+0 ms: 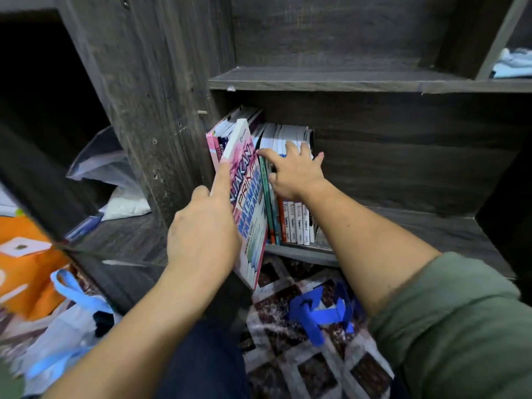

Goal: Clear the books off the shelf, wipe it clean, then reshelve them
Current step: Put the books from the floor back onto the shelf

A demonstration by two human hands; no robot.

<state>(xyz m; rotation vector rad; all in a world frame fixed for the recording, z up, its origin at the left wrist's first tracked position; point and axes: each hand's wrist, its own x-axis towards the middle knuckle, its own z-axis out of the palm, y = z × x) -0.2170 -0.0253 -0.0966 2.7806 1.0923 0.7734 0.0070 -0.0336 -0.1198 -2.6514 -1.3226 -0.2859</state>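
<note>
An orange bag (26, 263) sits far left. The left hand (201, 228) grips a tilted pink-and-blue maths workbook (249, 214), index finger straight along its edge, half out of the lower shelf (403, 226). The right hand (293, 174) rests spread fingers on the upright row of books (296, 223).

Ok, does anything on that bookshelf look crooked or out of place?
Yes: the pink maths book, held by the left hand, leans tilted and juts past the shelf edge. The other books under the right hand stand roughly upright.
</note>
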